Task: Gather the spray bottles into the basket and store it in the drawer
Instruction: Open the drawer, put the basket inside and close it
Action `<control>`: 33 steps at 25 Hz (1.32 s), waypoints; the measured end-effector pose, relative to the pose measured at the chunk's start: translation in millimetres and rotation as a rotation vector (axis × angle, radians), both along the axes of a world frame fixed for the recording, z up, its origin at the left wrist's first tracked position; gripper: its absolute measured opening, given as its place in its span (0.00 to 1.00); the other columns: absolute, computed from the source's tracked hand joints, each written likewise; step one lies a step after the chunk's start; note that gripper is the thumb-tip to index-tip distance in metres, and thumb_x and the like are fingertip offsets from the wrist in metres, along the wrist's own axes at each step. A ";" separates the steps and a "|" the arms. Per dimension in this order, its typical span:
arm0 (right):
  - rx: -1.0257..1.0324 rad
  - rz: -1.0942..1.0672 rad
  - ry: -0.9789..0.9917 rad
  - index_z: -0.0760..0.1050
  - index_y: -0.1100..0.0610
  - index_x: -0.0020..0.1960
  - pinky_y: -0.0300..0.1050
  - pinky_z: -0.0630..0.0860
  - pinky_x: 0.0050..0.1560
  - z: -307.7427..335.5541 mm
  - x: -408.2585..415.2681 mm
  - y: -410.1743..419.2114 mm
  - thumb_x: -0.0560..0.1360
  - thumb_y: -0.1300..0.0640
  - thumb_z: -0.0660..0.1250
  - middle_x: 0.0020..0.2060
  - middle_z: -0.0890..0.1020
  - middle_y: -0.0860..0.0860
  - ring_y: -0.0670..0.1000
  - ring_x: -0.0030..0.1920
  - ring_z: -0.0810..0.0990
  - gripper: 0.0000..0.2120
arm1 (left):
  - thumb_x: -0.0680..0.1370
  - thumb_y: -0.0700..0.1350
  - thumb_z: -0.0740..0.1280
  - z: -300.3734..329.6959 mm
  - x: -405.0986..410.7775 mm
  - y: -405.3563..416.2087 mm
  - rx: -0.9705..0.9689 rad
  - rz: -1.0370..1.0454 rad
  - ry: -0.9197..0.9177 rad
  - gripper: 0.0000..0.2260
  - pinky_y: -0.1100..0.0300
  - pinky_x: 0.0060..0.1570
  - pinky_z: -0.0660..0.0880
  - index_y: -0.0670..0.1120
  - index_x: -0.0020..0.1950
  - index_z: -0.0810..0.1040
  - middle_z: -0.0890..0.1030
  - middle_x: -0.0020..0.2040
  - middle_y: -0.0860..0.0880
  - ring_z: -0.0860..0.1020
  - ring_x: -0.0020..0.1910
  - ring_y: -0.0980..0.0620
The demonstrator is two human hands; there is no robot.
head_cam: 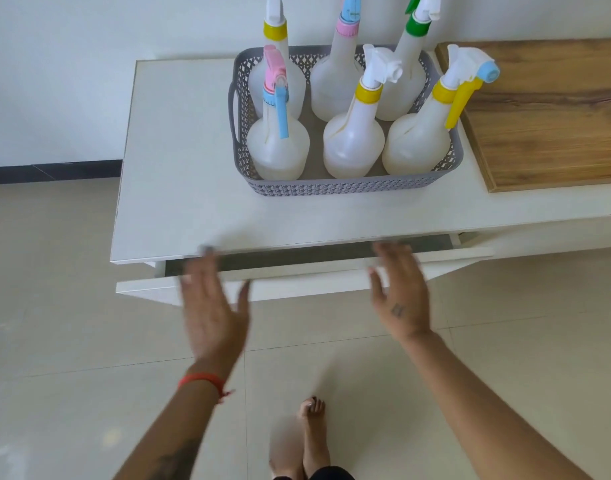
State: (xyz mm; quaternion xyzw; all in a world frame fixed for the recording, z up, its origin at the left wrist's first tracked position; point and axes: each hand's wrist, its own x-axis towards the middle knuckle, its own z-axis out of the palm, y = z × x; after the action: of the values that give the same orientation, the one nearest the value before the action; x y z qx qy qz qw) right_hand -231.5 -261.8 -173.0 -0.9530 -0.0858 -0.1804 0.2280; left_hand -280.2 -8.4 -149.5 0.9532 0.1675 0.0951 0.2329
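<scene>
Six translucent white spray bottles (352,140) stand upright in grey lattice basket (331,188) on white cabinet top (179,168). Drawer (297,278) below, slightly open. I see left hand (212,306) and right hand (401,292) over drawer front, fingers straight, spread, gripping nothing; motion blur hides contact. No readable labels.

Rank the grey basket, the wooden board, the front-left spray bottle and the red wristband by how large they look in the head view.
1. Wooden board, though cut off by the frame edge.
2. Grey basket; close to the board, so that order is unsure.
3. Front-left spray bottle.
4. Red wristband.
</scene>
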 end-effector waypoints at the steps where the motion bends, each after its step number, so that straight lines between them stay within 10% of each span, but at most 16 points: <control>1: -0.039 0.103 0.020 0.75 0.66 0.61 0.53 0.69 0.66 -2.5 -4.8 16.4 0.73 0.62 0.67 0.56 0.81 0.61 0.61 0.58 0.78 0.17 | 0.78 0.50 0.63 -0.7 0.6 -19.1 0.050 -0.164 0.062 0.27 0.45 0.74 0.54 0.39 0.73 0.63 0.67 0.73 0.40 0.60 0.75 0.42; 5: -0.131 0.088 0.095 0.77 0.65 0.58 0.57 0.71 0.65 -5.2 -3.4 45.6 0.75 0.61 0.65 0.52 0.83 0.60 0.60 0.55 0.80 0.13 | 0.81 0.55 0.49 -9.7 13.8 -55.4 0.136 -0.311 0.267 0.25 0.53 0.76 0.44 0.45 0.76 0.56 0.61 0.77 0.48 0.54 0.77 0.48; 33: -0.007 -0.005 0.234 0.80 0.64 0.49 0.59 0.73 0.61 5.4 -180.0 20.0 0.68 0.70 0.70 0.43 0.84 0.57 0.60 0.46 0.81 0.10 | 0.83 0.51 0.48 3.5 -164.4 -81.6 0.010 -0.371 0.430 0.24 0.58 0.74 0.37 0.46 0.78 0.49 0.54 0.78 0.50 0.48 0.77 0.51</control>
State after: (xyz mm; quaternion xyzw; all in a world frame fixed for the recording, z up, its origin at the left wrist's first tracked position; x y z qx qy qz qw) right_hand -411.4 -241.7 -167.6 -0.9685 -0.0569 -0.0679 0.2328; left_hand -444.6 -89.9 -146.0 0.9670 0.0351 -0.1529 0.2006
